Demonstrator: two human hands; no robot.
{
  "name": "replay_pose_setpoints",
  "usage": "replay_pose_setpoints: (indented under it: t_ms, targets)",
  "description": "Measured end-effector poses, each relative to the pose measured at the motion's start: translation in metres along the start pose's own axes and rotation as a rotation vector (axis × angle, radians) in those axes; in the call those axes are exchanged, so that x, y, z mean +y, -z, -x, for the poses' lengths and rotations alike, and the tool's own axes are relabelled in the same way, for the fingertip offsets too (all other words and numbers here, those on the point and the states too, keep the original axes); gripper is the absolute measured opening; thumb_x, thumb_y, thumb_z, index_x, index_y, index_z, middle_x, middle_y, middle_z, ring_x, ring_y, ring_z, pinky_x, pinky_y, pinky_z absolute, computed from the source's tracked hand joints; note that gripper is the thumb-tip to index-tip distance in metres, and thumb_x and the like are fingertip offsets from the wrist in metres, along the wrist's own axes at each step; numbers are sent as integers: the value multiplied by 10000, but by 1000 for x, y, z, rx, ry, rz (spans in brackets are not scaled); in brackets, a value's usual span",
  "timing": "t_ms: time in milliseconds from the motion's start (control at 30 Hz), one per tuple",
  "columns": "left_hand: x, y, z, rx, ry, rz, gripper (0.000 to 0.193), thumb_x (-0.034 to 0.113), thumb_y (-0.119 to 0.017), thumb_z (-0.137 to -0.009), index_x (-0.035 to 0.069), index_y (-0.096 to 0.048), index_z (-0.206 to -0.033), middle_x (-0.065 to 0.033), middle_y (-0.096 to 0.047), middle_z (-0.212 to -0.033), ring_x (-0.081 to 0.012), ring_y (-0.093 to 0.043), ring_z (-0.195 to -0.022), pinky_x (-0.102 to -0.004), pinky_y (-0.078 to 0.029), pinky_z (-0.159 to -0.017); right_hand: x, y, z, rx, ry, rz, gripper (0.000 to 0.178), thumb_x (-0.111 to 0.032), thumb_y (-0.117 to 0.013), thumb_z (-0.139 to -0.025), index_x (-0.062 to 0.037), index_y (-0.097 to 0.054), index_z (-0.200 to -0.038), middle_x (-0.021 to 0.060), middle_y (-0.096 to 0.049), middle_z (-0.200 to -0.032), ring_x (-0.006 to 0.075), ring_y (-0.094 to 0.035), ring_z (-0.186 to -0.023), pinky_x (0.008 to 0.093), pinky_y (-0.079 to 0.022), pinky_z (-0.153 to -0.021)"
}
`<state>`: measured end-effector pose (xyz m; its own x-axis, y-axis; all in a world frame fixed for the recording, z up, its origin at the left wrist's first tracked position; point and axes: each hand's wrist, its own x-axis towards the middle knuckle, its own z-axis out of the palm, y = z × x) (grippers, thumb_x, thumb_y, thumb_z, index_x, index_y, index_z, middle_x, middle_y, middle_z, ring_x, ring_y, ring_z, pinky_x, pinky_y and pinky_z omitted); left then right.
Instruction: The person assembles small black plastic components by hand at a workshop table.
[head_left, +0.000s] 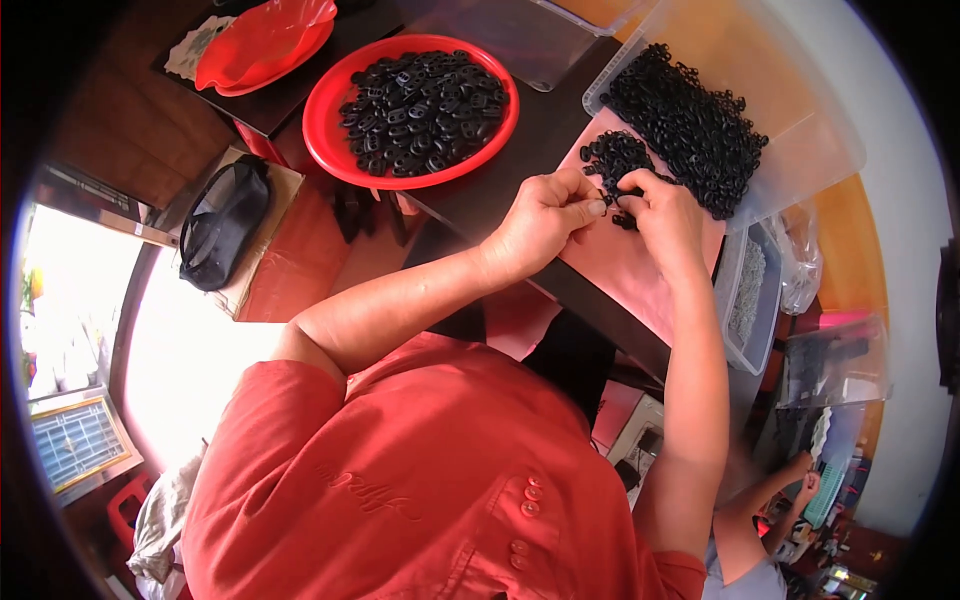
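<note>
My left hand (550, 217) is closed in a pinch above the pink sheet (640, 265) at the table's edge. A small black part shows at its thumb and fingertip. Close beside it, my right hand (662, 215) bends its fingers in a pinch over a small pile of black ring-like pieces (612, 155). A dark bit shows at its fingertips, too small to make out. Beyond my right hand, many similar black pieces (690, 120) fill part of a clear plastic bin (810, 150). A red basin (318, 125) of larger black oval pieces with holes (425, 110) stands to the left.
A clear tub (738, 350) with small greyish bits stands right of the pink sheet. A red dish (265, 50) lies far left. Below it, a black mesh bag (228, 220) rests on a cardboard box (285, 250). Another person's arms (755, 525) are at work lower right.
</note>
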<state>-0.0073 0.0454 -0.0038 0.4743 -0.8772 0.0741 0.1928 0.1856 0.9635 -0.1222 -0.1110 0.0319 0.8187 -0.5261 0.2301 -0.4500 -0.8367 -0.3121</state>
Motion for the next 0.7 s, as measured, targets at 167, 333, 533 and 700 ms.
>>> replay_pose_setpoints:
  t_ms: [167,333,533,700]
  targets:
    - [0,2,0,-29,-11,0,142,106,-632,-915,-7,-591,-839,-18,-577,-683,-88,-553,-585,-243,-449,-516,0,7,-11,-164,-33,16,93,-75,-689,-784,-31,-644,-853,146,-642,-687,269,-608,-604,369,-443,-577]
    - [-2,3,0,-29,-35,8,148,108,-629,-915,-7,-585,-833,-26,-574,-674,-94,-556,-586,-253,-440,-518,-2,8,-15,-183,-9,53,112,-58,-703,-760,-23,-611,-813,142,-627,-685,295,-596,-634,402,-434,-600]
    - [-3,2,0,-27,-50,-40,149,110,-627,-919,-9,-588,-839,-21,-568,-675,-94,-558,-602,-256,-450,-533,-5,5,-5,-104,81,136,137,-103,-711,-763,-42,-605,-826,139,-660,-795,351,-640,-805,449,-488,-706]
    - [-3,1,0,-26,-42,-34,144,114,-623,-935,-13,-605,-870,-13,-578,-701,-84,-556,-627,-243,-457,-553,8,10,6,89,-93,-493,109,-12,-683,-785,-47,-644,-880,59,-658,-765,197,-628,-649,296,-468,-582]
